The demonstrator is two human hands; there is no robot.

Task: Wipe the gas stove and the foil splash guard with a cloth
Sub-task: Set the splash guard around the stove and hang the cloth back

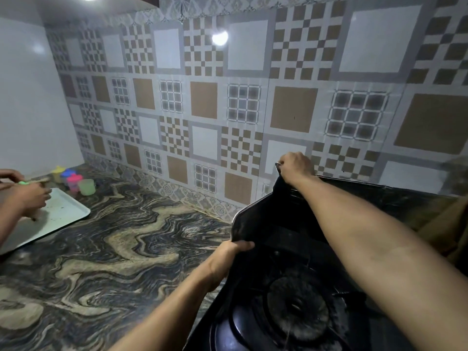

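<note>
My left hand (pixel 229 252) grips the near edge of the foil splash guard (pixel 258 224), standing at the gas stove (pixel 298 307); my right hand (pixel 296 167) pinches its top corner. I see no cloth. I judge the thin guard may buckle or tip onto the burner if I pull unevenly.

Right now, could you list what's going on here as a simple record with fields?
place: kitchen counter with marbled pattern, tiled wall behind
left hand: grips the near edge of the splash guard
right hand: pinches the guard's top corner
stove: dark burner below the guard
cloth: none visible
far left: another person's hands over a white tray, small coloured cups behind
</note>
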